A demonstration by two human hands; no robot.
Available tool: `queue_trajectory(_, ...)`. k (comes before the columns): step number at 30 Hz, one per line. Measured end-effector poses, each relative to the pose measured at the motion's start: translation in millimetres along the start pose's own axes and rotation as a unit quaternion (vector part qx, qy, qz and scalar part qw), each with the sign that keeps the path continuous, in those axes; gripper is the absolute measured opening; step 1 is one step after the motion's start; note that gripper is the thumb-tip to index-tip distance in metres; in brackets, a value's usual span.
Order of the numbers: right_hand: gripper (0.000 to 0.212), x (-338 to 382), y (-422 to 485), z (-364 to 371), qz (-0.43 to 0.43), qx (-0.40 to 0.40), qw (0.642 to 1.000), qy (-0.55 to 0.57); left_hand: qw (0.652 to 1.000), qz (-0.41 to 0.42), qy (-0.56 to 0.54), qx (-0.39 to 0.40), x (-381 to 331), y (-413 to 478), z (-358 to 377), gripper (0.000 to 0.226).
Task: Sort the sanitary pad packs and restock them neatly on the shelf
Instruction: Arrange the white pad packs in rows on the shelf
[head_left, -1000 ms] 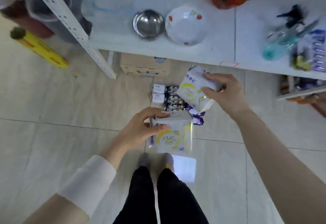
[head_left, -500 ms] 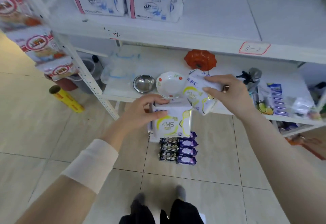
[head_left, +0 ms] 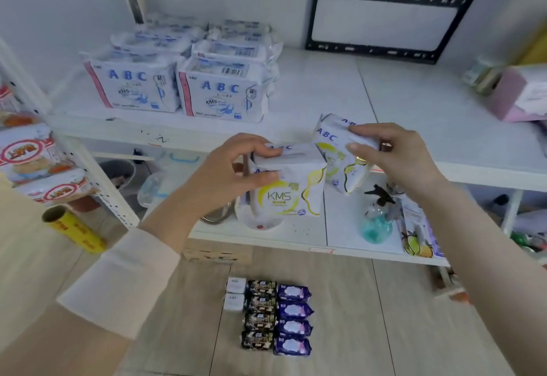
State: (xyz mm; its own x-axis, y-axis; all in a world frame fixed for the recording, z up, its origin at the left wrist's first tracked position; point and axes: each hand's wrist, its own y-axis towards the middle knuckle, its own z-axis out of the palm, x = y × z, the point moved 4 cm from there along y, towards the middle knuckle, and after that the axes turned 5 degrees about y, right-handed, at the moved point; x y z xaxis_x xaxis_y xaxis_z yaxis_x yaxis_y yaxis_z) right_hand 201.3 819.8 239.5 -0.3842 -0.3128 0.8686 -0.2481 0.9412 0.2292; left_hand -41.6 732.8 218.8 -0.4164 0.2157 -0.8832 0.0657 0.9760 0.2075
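My left fingers curl over the top edge of a white plastic pad pack with a yellow-green swirl and "KMS" print. The thumb presses on its front face, so my left hand holds it upright in the air, just in front of the white upper shelf board. My right fingers pinch the top of a second white pad pack with blue "ABC" letters and the same yellow-green print. My right hand holds this one tilted, its top over the front edge of that board. The two packs sit side by side; I cannot tell whether they touch.

Further back on the board, to my left, stand two white bundles of pad packs with blue "ABC" lettering and a pink side strip, with more bundles behind them. A black rectangular metal frame leans at the wall, and a pink box sits far right.

On the lower white shelf below my hands stands a teal spray bottle with a black trigger. Down on the wooden floor lie a column of small purple packs, a column of dark packs touching it, and two small white packs. A yellow roll lies at the left.
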Motion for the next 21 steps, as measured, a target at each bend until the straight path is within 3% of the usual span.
queue_trajectory(11,0.024,-25.2,103.7,-29.1,0.022,-0.007,0.999,0.026,0.994,0.035,0.103,0.013,-11.3,103.5,16.3,0.030)
queue_trajectory(21,0.031,-74.7,272.0,-29.6,-0.047,0.058,0.996,0.043,0.967,0.066,0.200,-0.145,30.1,234.9,42.6,0.030)
